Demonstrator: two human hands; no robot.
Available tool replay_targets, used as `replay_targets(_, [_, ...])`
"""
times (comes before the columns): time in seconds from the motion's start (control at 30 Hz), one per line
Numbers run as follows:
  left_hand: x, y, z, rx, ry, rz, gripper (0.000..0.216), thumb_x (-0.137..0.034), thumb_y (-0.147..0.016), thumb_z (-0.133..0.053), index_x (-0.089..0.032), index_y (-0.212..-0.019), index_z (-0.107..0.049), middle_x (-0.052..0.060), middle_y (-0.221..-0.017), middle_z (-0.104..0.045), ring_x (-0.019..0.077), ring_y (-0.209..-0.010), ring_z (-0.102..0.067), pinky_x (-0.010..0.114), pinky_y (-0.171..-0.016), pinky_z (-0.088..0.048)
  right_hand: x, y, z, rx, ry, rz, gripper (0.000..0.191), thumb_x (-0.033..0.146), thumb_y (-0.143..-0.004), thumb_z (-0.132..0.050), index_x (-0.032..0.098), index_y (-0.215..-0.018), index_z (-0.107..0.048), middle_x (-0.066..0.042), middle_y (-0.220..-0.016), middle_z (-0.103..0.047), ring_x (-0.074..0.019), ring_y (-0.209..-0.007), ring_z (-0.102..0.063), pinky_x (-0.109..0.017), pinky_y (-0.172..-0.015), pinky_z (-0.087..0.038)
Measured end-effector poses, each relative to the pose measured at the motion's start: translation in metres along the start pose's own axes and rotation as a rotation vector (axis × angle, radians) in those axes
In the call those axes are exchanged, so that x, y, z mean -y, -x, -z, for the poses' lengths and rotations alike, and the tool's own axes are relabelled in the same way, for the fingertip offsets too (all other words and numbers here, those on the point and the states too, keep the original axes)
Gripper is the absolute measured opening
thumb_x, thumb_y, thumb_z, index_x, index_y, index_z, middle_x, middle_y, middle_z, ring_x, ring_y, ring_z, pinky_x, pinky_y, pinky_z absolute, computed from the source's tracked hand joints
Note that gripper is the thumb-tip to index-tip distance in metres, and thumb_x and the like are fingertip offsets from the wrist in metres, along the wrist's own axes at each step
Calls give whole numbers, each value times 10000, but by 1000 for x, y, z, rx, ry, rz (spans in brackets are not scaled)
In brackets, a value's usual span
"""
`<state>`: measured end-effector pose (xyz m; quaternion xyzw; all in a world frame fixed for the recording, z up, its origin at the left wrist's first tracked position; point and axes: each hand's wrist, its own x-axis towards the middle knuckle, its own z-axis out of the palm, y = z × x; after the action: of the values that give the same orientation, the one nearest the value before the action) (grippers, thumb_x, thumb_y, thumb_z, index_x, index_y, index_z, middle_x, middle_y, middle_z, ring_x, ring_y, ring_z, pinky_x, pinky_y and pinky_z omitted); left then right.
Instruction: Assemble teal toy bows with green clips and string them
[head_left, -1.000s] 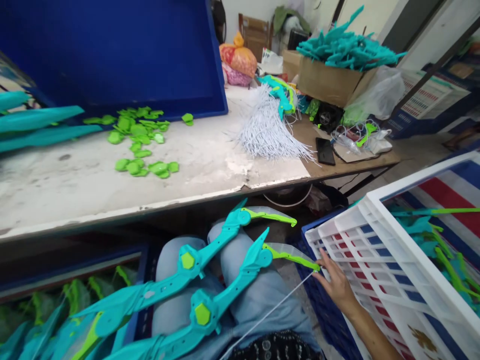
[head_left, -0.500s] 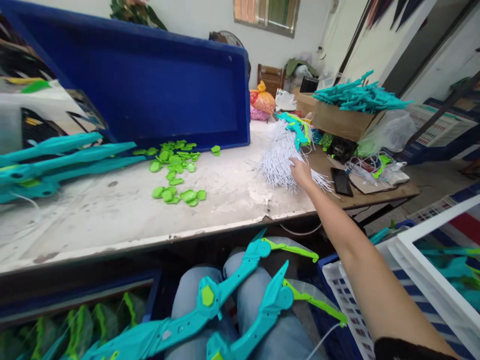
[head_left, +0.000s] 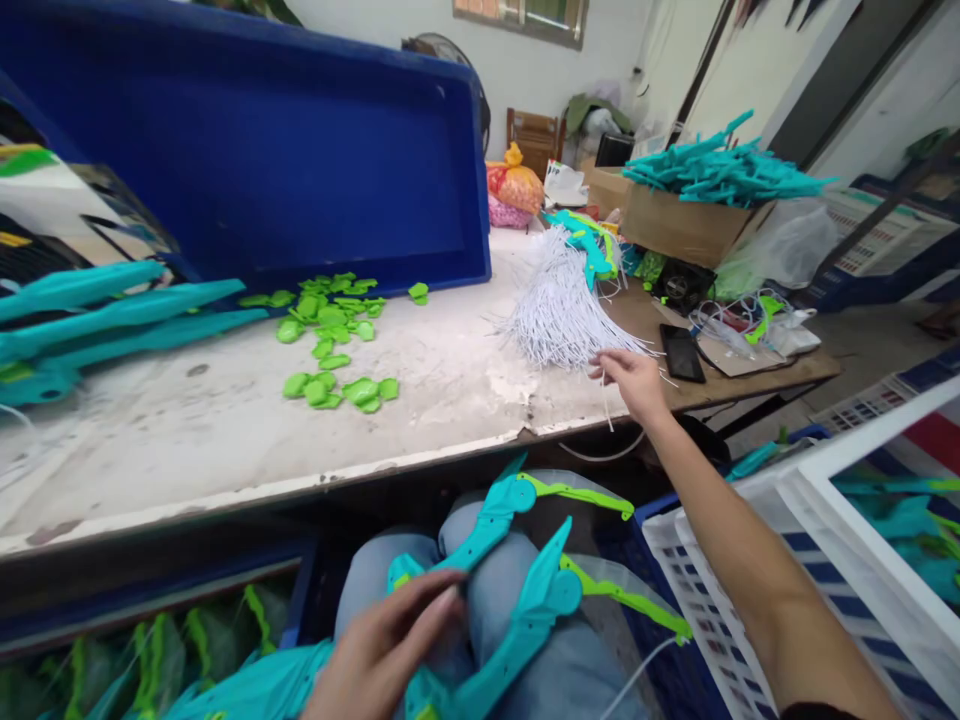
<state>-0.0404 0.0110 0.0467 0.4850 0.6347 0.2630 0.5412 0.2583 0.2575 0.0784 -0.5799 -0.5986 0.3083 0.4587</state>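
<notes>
The right hand [head_left: 634,385] pinches 1 white cord [head_left: 608,410]; the left hand [head_left: 390,645], grip unclear, overlaps 2 turquoise bows [head_left: 523,625].

Place: small workshop, parts-assembly sort | worn tabletop [head_left: 225,440], chipped edge | loose green pieces [head_left: 332,316] in small groups | thick sheaf of white cords [head_left: 559,310] | carton [head_left: 664,222] heaped with teal parts [head_left: 727,168] | blue tray [head_left: 315,170] stood on edge | white crate [head_left: 817,500] holding teal-and-green pieces [head_left: 907,530]
</notes>
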Motion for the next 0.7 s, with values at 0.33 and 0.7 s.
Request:
replay_targets(0.33, [-78,-69,-180,344,569,33,353,-439,-642,-768,-118,-756,-672,17,-601,-620,102,-541,-542,223,-539,-426,-20,172,32,-151,-718,-351,531,351,-647,-798,209,-1079,-523,-19,-794,-748,-189,-732,-722,-299,-664,-572])
replay_targets(0.7, [-72,-62,-187,482,613,125,404,-482,-538,-798,-147,-637,-596,-14,-585,-577,73,-508,-474,216,-530,-363,-37,197,52,-69,-732,-445,354,410,-638,-808,198,-891,-680,-28,-865,-739,-169,-794,-691,-302,-737,-539])
